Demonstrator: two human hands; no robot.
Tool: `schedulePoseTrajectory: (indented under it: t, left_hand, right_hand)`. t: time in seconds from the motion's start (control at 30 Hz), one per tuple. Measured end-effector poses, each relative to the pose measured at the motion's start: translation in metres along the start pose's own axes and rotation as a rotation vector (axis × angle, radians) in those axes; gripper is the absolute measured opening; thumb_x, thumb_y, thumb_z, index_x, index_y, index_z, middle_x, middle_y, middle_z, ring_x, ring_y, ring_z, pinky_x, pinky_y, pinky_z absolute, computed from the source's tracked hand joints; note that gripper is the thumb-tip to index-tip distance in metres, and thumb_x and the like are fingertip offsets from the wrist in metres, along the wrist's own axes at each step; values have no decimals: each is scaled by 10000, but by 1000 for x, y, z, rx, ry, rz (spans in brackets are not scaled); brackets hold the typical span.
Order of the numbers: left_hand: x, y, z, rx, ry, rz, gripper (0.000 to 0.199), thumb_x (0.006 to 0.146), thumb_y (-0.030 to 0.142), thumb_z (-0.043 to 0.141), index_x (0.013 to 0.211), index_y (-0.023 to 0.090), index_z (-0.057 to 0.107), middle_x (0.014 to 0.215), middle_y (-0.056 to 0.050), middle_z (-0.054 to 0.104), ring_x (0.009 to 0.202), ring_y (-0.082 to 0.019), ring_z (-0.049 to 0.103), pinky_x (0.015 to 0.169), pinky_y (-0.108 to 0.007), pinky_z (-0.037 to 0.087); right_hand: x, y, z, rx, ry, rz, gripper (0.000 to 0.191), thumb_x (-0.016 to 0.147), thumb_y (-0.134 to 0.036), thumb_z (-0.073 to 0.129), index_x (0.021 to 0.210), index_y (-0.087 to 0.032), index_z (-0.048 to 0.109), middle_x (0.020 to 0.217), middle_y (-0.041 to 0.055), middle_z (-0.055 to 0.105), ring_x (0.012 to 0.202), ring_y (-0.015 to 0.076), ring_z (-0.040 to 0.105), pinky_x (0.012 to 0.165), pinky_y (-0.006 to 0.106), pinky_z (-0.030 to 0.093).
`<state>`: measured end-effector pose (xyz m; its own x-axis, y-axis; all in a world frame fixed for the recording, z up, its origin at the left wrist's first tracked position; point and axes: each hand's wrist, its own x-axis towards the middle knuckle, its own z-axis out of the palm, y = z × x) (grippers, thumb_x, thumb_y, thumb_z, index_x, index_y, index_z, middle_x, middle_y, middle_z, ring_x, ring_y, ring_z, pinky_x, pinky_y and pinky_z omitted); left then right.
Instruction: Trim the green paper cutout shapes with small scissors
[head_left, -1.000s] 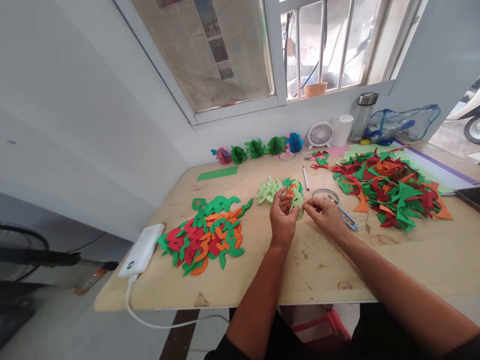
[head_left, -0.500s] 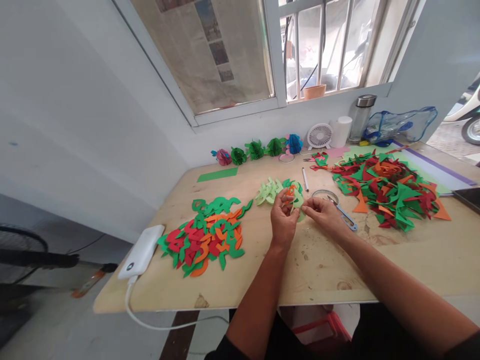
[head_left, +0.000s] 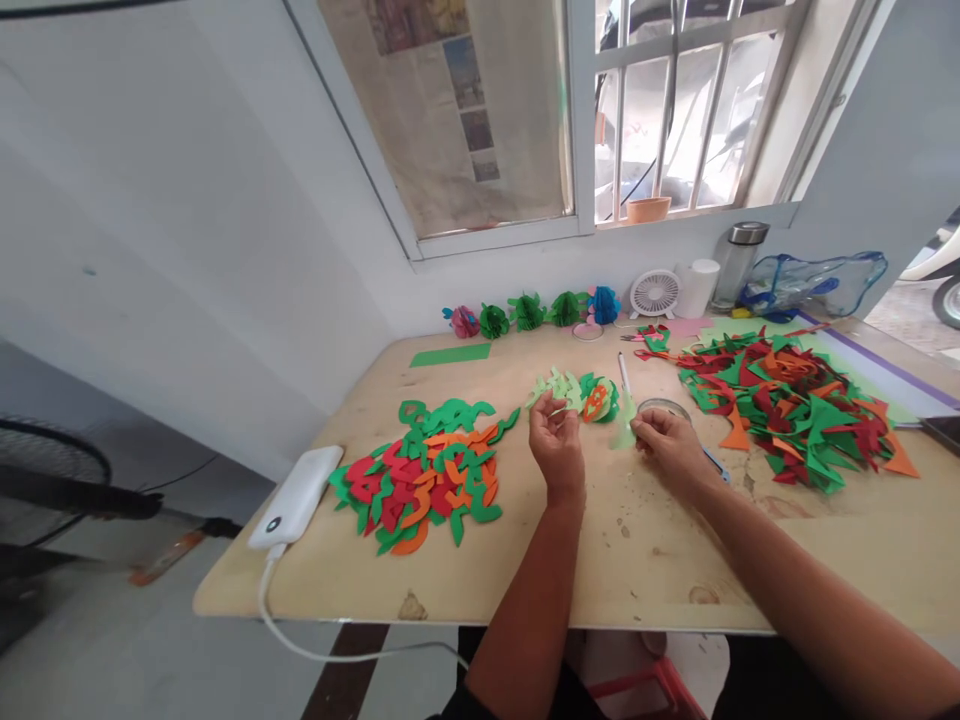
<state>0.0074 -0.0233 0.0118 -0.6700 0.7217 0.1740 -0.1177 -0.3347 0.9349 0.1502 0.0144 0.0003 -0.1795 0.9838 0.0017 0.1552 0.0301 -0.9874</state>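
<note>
A wooden table [head_left: 615, 570] is filling most of the scene. On its right, a heap of red, green and orange paper scraps [head_left: 802, 405] is spreading towards the far edge, while a smaller pile of curved paper cut-outs [head_left: 420, 475] is lying on the left. Between them, the right hand [head_left: 667, 450] is pinching a pale-green paper piece [head_left: 624, 430] between thumb and fingertips, near the table's middle. The left hand [head_left: 556, 435] is hovering just left of it, palm turned up, fingers loosely curled and apart from the thumb. A white power bank [head_left: 296, 497] is resting at the near left. Beyond the left hand, pale-green cut-outs [head_left: 555, 386] are clustering beside a smaller orange-and-green paper stack [head_left: 600, 398]. A slim white pen [head_left: 624, 370] is lying just beyond the pinched piece.
</note>
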Motion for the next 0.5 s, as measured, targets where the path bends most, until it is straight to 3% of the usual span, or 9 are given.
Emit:
schedulePoseTrajectory:
  t: [0.27,0.5]
  left_hand:
    - [-1,-1,1,-49,20,-21,354,723,187,571,1074,169,530,942,-64,599,739,-120,623,675,-243,498]
    - [1,3,0,-71,30,-55,350,733,163,544,1083,164,525,958,-72,593,754,-120,626,673,-239,500]
  right_hand:
    - [22,-7,10,122,25,108,272,637,-434,653,648,-185,543,495,-6,542,421,100,480,393,217,372]
    - [56,-16,14,-81,137,68,168,628,-329,651,661,-168,616,590,40,637,477,133,564,396,214,359]
